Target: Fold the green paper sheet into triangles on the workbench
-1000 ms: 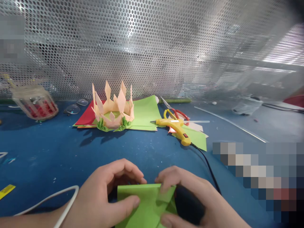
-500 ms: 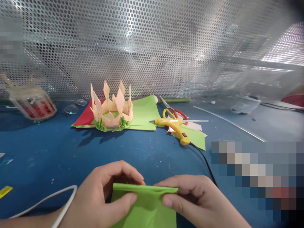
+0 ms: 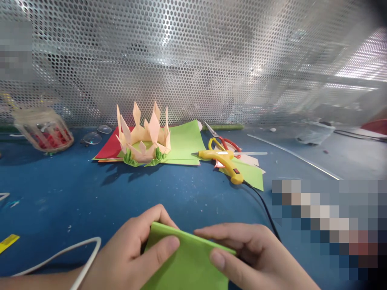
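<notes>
A folded sheet of green paper [image 3: 190,264] sits low in the middle of the view, just above the blue table [image 3: 75,201]. My left hand [image 3: 130,253] pinches its left top corner, thumb on the face and fingers curled behind. My right hand [image 3: 250,253] pinches its right edge the same way. The top fold line runs tilted, higher on the left. The bottom of the paper is cut off by the frame edge.
A pale orange paper crown with green leaves [image 3: 144,139] stands on red and green sheets [image 3: 184,141]. To its right lie a yellow glue gun [image 3: 225,163] with a black cord and scissors [image 3: 223,141]. A clear jar [image 3: 44,131] stands far left. A white cable [image 3: 72,253] loops near my left wrist. Perforated metal walls the back.
The paper's top edge has tilted from level to slanting down to the right. My left thumb has slid up toward the top corner, and my right fingers have stretched out along the back.
</notes>
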`<action>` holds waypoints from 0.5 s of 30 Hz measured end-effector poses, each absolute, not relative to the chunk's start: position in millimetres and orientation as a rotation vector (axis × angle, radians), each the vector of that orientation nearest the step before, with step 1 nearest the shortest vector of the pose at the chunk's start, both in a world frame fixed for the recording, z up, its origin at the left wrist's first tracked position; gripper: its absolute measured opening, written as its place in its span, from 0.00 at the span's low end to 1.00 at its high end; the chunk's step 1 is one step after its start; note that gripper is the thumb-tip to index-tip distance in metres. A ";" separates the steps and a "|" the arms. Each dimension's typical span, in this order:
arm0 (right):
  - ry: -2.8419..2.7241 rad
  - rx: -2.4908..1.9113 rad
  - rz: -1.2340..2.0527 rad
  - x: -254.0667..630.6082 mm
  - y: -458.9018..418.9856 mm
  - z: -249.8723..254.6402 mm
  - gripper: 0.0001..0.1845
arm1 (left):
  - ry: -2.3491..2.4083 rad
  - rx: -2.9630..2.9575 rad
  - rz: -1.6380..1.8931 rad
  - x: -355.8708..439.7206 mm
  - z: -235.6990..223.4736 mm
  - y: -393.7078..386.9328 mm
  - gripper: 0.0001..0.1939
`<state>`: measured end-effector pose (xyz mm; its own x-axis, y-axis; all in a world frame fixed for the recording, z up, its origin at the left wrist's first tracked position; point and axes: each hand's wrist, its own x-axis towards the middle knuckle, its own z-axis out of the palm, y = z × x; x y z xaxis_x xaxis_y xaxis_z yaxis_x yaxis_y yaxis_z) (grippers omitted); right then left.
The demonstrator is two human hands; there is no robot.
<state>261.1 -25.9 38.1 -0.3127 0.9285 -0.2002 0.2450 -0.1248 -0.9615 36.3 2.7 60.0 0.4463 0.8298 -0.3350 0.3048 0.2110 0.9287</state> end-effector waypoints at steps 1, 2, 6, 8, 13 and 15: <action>-1.627 -1.348 1.433 261.1 -26.3 37.5 0.23 | 1.129 1.412 0.479 36.2 60.2 1.2 0.17; -1.712 -1.370 1.379 260.9 -26.3 37.3 0.23 | 1.152 1.457 0.464 36.1 60.6 -0.2 0.16; -1.880 -1.393 1.278 258.7 -25.0 40.1 0.18 | 1.143 1.421 0.456 36.1 62.6 -0.6 0.15; -1.799 -1.392 1.319 257.7 -24.5 41.3 0.16 | 1.076 1.332 0.502 36.4 62.6 1.8 0.18; -1.738 -1.380 1.421 258.3 -24.8 40.1 0.21 | 1.071 1.271 0.562 38.2 60.9 3.7 0.22; -1.805 -1.387 1.381 257.9 -25.1 39.9 0.25 | 1.117 1.313 0.572 39.4 60.6 1.2 0.23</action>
<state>257.9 -25.1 39.9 -0.3753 0.9056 -0.1976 0.4278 -0.0198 -0.9036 39.4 1.2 60.6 0.4068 0.8580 -0.3136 0.2466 0.2274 0.9420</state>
